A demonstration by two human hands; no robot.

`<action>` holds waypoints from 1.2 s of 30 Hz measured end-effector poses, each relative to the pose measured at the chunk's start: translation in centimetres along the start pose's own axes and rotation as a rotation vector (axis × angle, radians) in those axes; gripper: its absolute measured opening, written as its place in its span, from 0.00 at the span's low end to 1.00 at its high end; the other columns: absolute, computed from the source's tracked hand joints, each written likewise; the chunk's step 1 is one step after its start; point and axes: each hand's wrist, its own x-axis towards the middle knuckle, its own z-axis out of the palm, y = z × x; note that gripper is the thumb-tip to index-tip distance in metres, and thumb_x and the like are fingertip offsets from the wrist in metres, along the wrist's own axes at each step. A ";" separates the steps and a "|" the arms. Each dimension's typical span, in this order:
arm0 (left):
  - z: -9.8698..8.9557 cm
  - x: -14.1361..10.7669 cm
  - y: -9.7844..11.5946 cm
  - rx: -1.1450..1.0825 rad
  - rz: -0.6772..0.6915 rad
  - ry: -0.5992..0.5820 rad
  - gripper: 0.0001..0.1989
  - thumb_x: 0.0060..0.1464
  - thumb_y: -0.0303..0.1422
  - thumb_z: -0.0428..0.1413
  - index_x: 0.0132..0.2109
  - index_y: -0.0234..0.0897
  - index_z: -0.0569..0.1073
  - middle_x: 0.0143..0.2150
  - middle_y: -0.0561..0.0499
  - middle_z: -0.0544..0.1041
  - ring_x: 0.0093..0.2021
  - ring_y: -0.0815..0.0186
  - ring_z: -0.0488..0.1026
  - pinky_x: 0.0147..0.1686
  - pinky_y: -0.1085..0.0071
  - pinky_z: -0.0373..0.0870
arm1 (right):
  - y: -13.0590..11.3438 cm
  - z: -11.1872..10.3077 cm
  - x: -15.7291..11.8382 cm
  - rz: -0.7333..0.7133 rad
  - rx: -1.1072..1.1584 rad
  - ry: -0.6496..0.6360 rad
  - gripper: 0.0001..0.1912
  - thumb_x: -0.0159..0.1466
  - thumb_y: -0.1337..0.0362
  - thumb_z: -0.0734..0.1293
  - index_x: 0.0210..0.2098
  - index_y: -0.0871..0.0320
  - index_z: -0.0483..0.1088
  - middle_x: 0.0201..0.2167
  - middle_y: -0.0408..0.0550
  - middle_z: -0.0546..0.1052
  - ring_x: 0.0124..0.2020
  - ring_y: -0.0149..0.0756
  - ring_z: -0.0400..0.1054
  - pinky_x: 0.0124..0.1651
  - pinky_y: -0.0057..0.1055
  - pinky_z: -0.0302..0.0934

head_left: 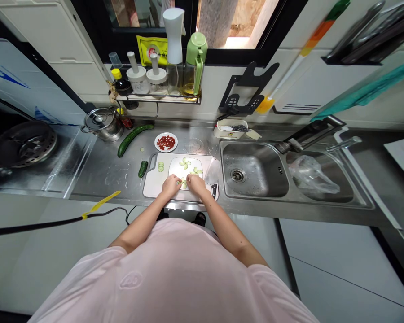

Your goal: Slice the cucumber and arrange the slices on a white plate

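On a white cutting board (pixel 157 183) rests a white square plate (pixel 177 164) bearing cucumber slices (pixel 185 163) arranged in pinwheel shapes. My left hand (pixel 171 185) and my right hand (pixel 195 184) meet over the plate's near edge, around another group of slices. The fingers of both are pressed together; whatever they pinch is too small to make out. A short stack of slices (pixel 160 167) lies on the board's left part. At the board's right side lies a knife (pixel 212 175) with a black handle. A cucumber piece (pixel 143 169) sits left of the board.
Behind the board are a plate of chopped red pieces (pixel 166 142) and a long cucumber (pixel 134 138). A lidded pot (pixel 103 124) stands at the back left. To the right is a double sink (pixel 256 168), its right basin holding a plastic bag (pixel 311 175). Bottles line a wall rack (pixel 158 98).
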 end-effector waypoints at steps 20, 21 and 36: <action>-0.2 -0.6 0.1 -0.015 0.053 0.041 0.10 0.54 0.31 0.53 0.43 0.41 0.76 0.40 0.49 0.71 0.44 0.66 0.68 0.45 0.71 0.63 | -0.1 -0.1 -0.8 -0.067 -0.060 0.050 0.13 0.67 0.65 0.55 0.44 0.56 0.68 0.42 0.51 0.73 0.43 0.37 0.64 0.40 0.27 0.54; -0.3 -0.7 0.1 -0.012 0.057 0.049 0.10 0.54 0.32 0.53 0.43 0.41 0.76 0.40 0.49 0.71 0.44 0.66 0.67 0.45 0.71 0.63 | -0.1 -0.1 -0.9 -0.066 -0.061 0.056 0.12 0.67 0.65 0.55 0.44 0.56 0.68 0.42 0.51 0.72 0.44 0.37 0.64 0.41 0.28 0.54; -0.4 -1.0 0.0 0.031 0.043 0.038 0.09 0.55 0.33 0.53 0.40 0.42 0.77 0.41 0.49 0.72 0.45 0.65 0.67 0.46 0.71 0.63 | 0.1 -0.2 -1.5 -0.023 -0.117 -0.015 0.14 0.69 0.65 0.53 0.47 0.58 0.67 0.45 0.56 0.70 0.48 0.40 0.61 0.44 0.31 0.55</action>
